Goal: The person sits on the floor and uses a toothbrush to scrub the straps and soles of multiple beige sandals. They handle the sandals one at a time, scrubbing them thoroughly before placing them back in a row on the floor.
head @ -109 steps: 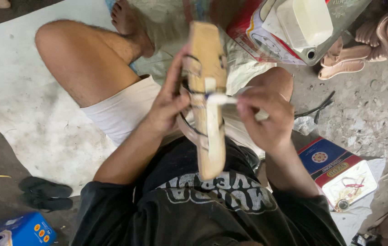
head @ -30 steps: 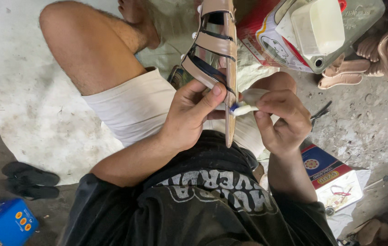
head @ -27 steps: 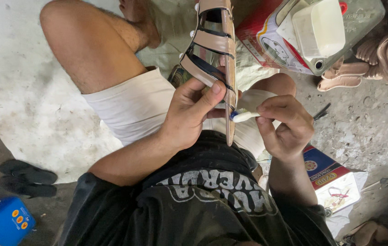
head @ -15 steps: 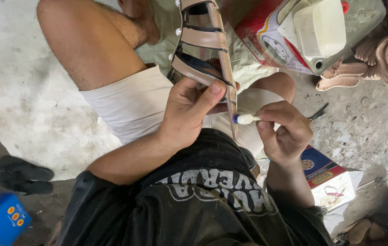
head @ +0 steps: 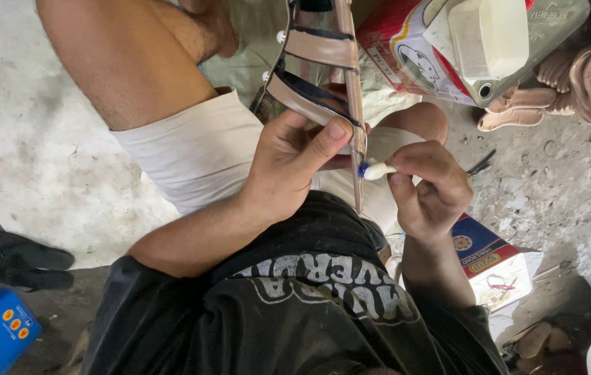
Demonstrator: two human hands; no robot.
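Left hand (head: 288,163) grip clenched around tan strappy sandal (head: 323,83), sole edge toward right hand (head: 427,184). Right grip pinching small white blue-tipped applicator (head: 376,170), tip touching sandal edge, above lap.

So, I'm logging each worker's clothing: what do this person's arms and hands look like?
Both forearms are bare. The left hand and right hand wear no gloves, rings or watch. Black short sleeves cover the upper arms, part of a black T-shirt with pale lettering.

Rough grey concrete floor (head: 24,160), pale patch, even daylight
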